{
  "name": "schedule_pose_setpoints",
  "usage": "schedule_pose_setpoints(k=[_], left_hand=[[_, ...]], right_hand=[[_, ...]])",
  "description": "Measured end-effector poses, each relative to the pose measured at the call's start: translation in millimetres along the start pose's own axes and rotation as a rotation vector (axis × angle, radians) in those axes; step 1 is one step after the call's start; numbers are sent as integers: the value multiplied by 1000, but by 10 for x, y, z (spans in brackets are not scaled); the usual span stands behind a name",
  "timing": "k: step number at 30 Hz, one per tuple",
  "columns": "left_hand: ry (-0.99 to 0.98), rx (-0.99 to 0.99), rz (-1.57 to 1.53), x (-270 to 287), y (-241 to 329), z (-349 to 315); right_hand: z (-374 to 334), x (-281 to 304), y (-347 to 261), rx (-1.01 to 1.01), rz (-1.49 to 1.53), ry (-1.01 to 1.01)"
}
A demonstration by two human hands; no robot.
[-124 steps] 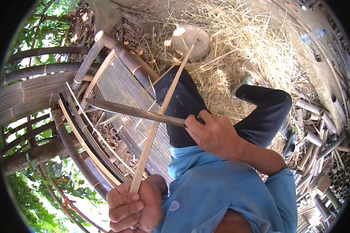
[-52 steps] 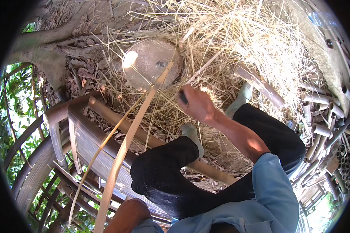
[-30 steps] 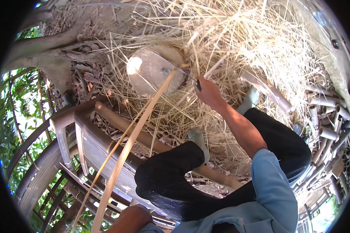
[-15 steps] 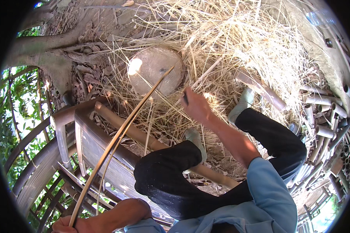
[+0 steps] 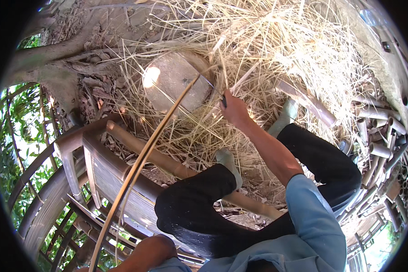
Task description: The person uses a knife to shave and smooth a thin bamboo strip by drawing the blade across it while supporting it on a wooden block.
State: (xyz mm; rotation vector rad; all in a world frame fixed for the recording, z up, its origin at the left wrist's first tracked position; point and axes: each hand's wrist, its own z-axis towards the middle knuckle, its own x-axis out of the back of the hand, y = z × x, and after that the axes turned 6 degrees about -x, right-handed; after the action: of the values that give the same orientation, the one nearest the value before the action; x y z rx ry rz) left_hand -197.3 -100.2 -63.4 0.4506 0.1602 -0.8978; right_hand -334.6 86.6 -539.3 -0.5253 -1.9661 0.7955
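Observation:
A long split bamboo strip slants up from the lower left, its far tip over the round stone-like block. At the strip's lower end, my left hand is almost wholly cut off by the picture's edge; it appears closed around the strip, its fingers out of sight. My right hand is closed on the dark handle of a knife. The thin blade reaches up and left from the fist to the strip's far tip; whether they touch I cannot tell.
Pale bamboo shavings cover the ground ahead. A bamboo bench is at my left, with a bamboo pole along it. A cut bamboo piece lies beyond my right foot; cut tubes are piled at right. Tree roots spread at far left.
My right hand with the knife has shifted a little right, and the blade now shows near the strip's tip. My left hand has dropped mostly below the picture's edge, the strip moving down with it.

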Motion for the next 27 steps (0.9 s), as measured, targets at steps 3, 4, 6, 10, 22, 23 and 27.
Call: schedule_pose_setpoints(k=[3, 4, 6, 10, 22, 23, 27], left_hand=[[-7, 100, -73, -101, 24, -68], [23, 149, -79, -144, 1, -101], [81, 131, -19, -182, -4, -102], [55, 97, -87, -122, 15, -136], [-54, 158, -244, -44, 147, -306], [-91, 180, -234, -16, 189, -274], [-63, 139, -177, -34, 116, -275]], right_hand=[[-96, 119, 64, 3, 11, -23], [-93, 131, 39, 28, 0, 4], [-211, 222, -247, -5, 47, -94], [-665, 404, -780, 260, 111, -60], [-558, 364, -609, 387, 234, -14], [-615, 346, -655, 524, 121, 128], [-160, 241, -281, 281, -34, 137]])
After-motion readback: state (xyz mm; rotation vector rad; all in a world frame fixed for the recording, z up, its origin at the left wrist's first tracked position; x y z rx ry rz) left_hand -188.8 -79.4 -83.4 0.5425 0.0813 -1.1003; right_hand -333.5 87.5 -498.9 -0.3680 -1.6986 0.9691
